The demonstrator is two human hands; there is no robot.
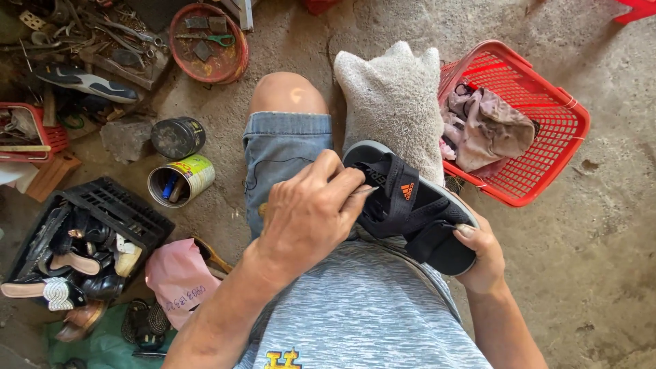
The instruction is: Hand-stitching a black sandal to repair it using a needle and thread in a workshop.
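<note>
My fingers (339, 179) on the left hand (311, 212) were curled tight and pressed together over the front strap of a black sandal (410, 205), pinching something thin against it that I could not make out. My right hand (484, 256) cupped the heel end of that sandal from beneath, its fingers wrapped around the sole with one fingertip showing on the rear strap, so the shoe lay tilted across my lap, just above my grey shirt and beside my denim shorts (283, 154). The sandal's orange mark faced up between my two hands. Behind its toe stood a stuffed grey sack (393, 96), touching a red plastic basket (547, 137) that held a crumpled pinkish rag (486, 130). On the concrete floor to my left sat an open tin can (182, 179) with small tools in it, and near it a closed dark tin (178, 137). Farther left a black crate (113, 205) held a jumble of worn shoes, with a pink bag (179, 280) lying just beside it. A round red tray (208, 42) of scraps and scissors lay well apart, near the top.
</note>
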